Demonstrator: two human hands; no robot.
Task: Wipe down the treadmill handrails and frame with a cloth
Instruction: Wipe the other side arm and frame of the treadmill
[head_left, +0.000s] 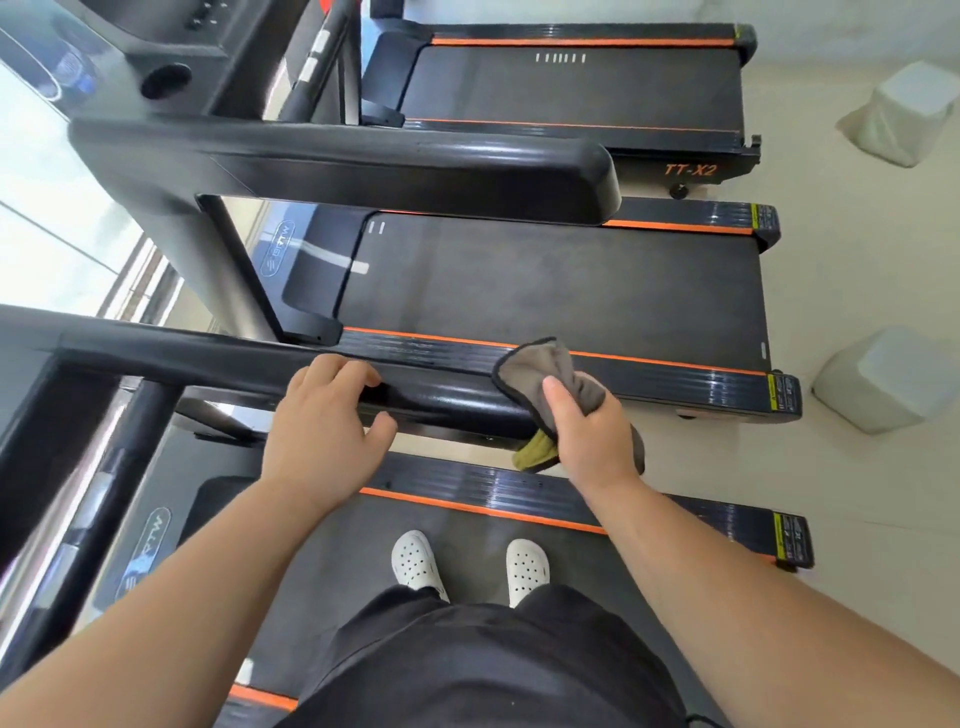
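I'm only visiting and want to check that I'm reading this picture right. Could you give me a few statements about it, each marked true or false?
1. The right hand holds a grey cloth at the end of the handrail. True.
2. The left hand holds a spray bottle. False: it grips the handrail and holds nothing else.
3. The person wears white shoes. True.
4. Only one treadmill is in view. False: three treadmills stand side by side.
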